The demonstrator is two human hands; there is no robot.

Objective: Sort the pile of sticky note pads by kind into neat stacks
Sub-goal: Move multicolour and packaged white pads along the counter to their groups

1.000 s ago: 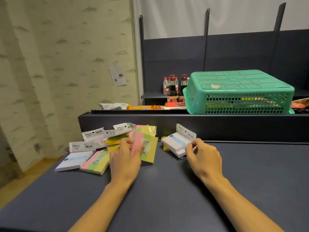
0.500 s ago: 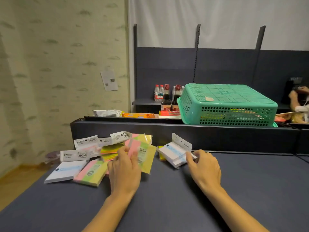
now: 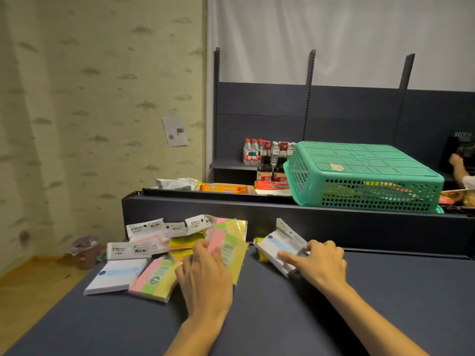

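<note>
The left hand point(image 3: 205, 276) lies on the pile of sticky note pads near the back edge of the dark tabletop point(image 3: 282, 317), its fingers curled round the near edge of a pink, green and yellow striped pad point(image 3: 228, 250) that tilts up off the pile. The right hand point(image 3: 318, 263) rests on a small stack of white pads point(image 3: 279, 249) close to the back edge, well apart from the pile; its forefinger lies straight along the stack's near side and its other fingers bend over the right end. Something yellow point(image 3: 261, 254) shows under the left end of that stack.

Just left of the left hand lies a second striped pad point(image 3: 155, 281), flat, and beside it, nearest the left edge, a white pad point(image 3: 115, 276) with a blue band. Behind these, several white-labelled packets point(image 3: 144, 240) and yellow pads point(image 3: 185, 242) overlap in a loose heap against the raised dark ledge point(image 3: 334, 222).

Beyond the ledge an upturned green basket point(image 3: 359, 176) stands, with bottles point(image 3: 264, 155) to its left on a shelf. A small bin point(image 3: 86, 250) stands on the floor past the left edge.
</note>
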